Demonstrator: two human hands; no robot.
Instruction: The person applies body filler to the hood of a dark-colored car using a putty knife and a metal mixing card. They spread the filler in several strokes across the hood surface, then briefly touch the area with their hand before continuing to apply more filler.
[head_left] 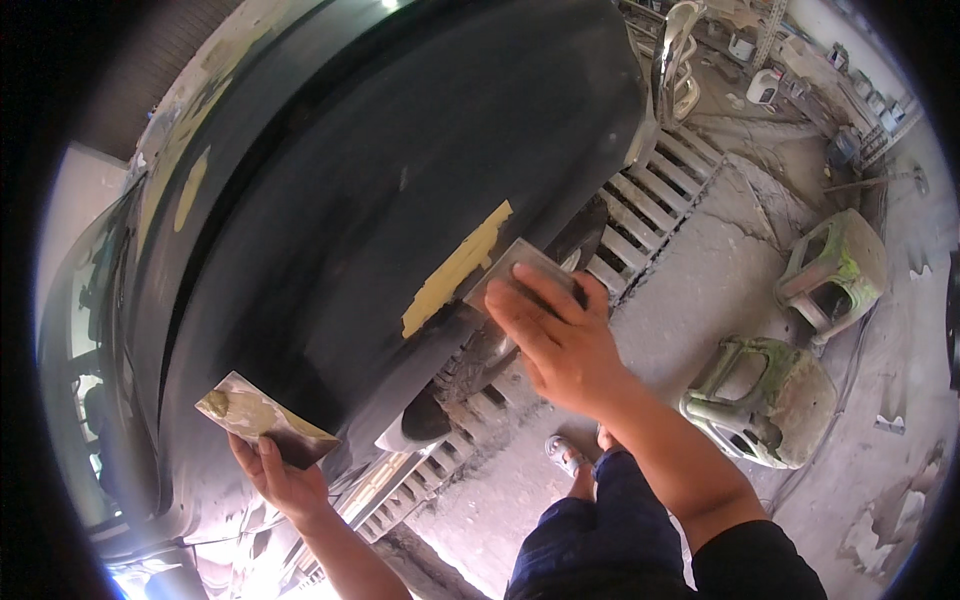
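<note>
Close in front of me is a dark, matte car body panel with a rough-edged strip of yellow putty along its lower part. My right hand grips a thin, flat putty spreader, fingers pressed on its face. The spreader lies at the right end of the strip; whether its edge touches the panel I cannot tell. Lower left, my left hand pinches the near edge of a flat metal plate. A lump and smears of yellowish putty cover much of that plate.
A slotted drain grating runs along the floor beside the car. Two worn, paint-stained plastic stools stand at the right. Farther back are a white jug and a shelf with cans. More yellow putty marks the car's upper left.
</note>
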